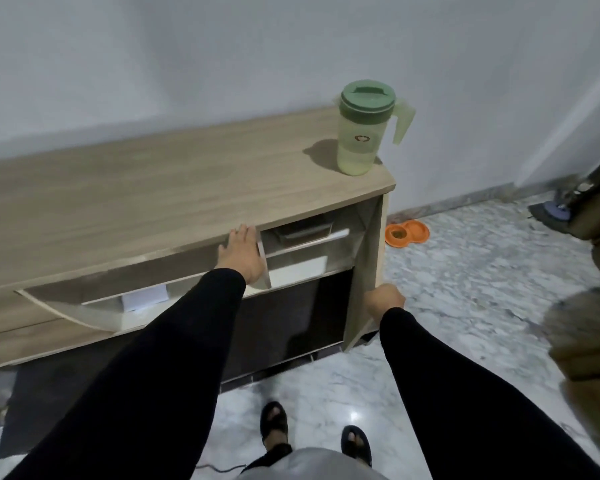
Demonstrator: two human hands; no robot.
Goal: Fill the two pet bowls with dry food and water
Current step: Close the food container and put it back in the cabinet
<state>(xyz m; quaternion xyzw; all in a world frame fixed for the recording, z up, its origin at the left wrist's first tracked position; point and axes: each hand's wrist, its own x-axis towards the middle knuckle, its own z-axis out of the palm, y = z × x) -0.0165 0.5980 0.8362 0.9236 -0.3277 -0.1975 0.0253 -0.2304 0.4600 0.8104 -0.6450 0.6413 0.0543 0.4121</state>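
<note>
My left hand point(245, 252) lies flat on one cabinet door point(262, 258), my right hand point(385, 301) grips the other door point(362, 271); swinging carelessly may shake the jug point(362, 128), upper right.

Jug point(362, 129) on cabinet point(153, 188); bowls point(406, 233) on floor point(465, 289).

No words or numbers can be read; the green pitcher point(362, 129) bears only a small dark round emblem.
</note>
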